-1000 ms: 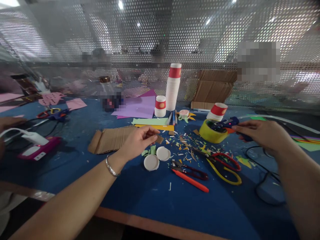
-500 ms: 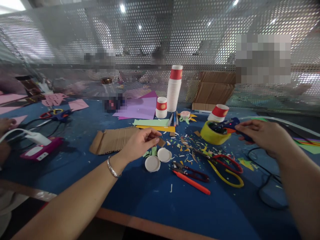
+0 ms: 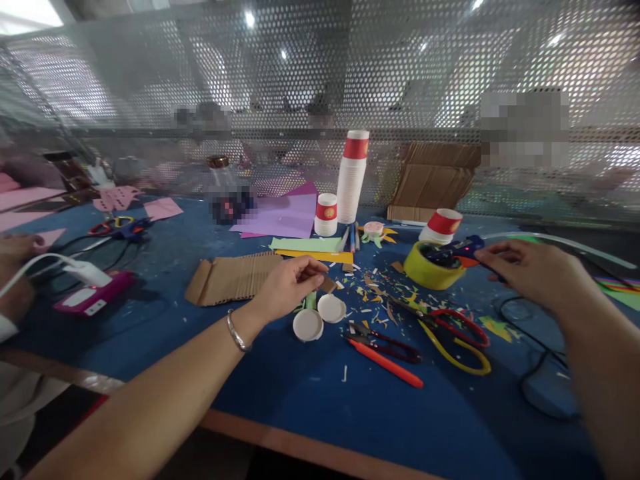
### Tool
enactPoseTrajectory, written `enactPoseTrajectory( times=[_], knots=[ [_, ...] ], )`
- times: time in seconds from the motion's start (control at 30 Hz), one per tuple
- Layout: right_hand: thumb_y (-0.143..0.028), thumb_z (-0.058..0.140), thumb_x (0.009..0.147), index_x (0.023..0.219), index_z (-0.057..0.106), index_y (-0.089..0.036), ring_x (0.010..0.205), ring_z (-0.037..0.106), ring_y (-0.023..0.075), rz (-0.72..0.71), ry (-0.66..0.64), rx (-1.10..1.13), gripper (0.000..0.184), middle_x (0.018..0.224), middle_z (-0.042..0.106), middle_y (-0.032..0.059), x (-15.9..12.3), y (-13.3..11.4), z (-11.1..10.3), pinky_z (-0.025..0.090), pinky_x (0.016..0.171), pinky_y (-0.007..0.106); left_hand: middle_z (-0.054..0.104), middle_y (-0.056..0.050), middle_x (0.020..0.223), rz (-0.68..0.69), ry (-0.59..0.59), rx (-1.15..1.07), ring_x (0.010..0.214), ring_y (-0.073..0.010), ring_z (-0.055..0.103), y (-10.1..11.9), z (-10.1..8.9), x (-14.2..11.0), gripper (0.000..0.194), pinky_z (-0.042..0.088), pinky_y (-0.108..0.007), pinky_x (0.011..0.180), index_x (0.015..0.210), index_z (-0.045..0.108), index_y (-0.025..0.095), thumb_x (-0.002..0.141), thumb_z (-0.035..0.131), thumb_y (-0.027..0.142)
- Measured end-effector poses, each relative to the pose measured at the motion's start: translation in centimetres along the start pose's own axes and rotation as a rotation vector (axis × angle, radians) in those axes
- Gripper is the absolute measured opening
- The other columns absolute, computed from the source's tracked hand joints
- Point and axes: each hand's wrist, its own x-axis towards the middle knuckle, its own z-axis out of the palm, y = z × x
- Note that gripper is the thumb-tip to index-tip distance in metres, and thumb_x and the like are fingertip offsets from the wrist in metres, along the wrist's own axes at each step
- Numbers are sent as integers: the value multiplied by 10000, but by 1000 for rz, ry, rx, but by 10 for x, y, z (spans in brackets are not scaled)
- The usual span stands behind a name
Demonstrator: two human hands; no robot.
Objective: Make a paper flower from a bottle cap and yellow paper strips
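My right hand (image 3: 533, 270) holds a dark blue hot glue gun (image 3: 469, 245) by its handle. The front of the gun rests at the yellow tape roll (image 3: 434, 275), and a small red light glows on its body. My left hand (image 3: 293, 283) hovers with loosely bent fingers, thumb and fingertips apart and nothing seen between them. Right beside its fingertips lies a small brown cardboard scrap (image 3: 328, 285). Just below are two white paper discs (image 3: 308, 325) with a raised rim, and green paper bits (image 3: 311, 301). A corrugated cardboard piece (image 3: 230, 279) lies partly behind my left hand.
Scissors (image 3: 450, 337) and thread snips (image 3: 385, 343) beside a red-orange pen-like tool (image 3: 387, 363) lie in front, near paper scraps. Behind stand stacked paper cups (image 3: 351, 187). At left are a purple power strip (image 3: 95, 293) and another person's hand (image 3: 20, 250).
The view has shifted slightly, so everything sits a little further right. Both my hands keep nearly the same pose, and the glue gun stays at the tape roll.
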Motion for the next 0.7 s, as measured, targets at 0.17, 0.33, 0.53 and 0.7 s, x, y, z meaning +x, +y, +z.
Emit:
enactPoseTrajectory(
  times=[0.17, 0.33, 0.53, 0.7],
  knots=[
    [-533, 606, 725, 839, 696, -276, 669, 664, 298, 157, 113, -37, 295, 684, 727, 55, -13, -26, -19, 428, 569, 368, 744, -57, 952, -2, 23, 24, 800, -151, 679, 0, 0, 0, 131, 554, -308, 746, 987, 677, 178, 884, 625, 240],
    [-477, 533, 766, 811, 682, -239, 666, 660, 240, -160, 313, 147, 284, 758, 719, 63, -36, -63, -25, 475, 628, 348, 752, -55, 951, -10, 16, 108, 828, -170, 696, -6, 10, 5, 121, 562, -329, 780, 967, 679, 182, 873, 609, 213],
    [-420, 517, 897, 862, 684, -223, 700, 692, 215, -435, 157, 262, 261, 858, 755, 70, -54, -84, -9, 496, 638, 318, 763, -48, 887, -45, 10, 158, 773, -173, 718, -21, 20, 17, 143, 582, -331, 747, 960, 689, 176, 854, 593, 164],
    [-443, 508, 935, 785, 657, -221, 642, 682, 192, -552, 83, 290, 307, 784, 732, 39, -60, -91, 0, 483, 603, 300, 783, -72, 1045, -51, -5, 174, 822, -152, 734, -22, 17, 17, 295, 602, -315, 786, 1062, 695, 172, 814, 579, 62]
  ],
)
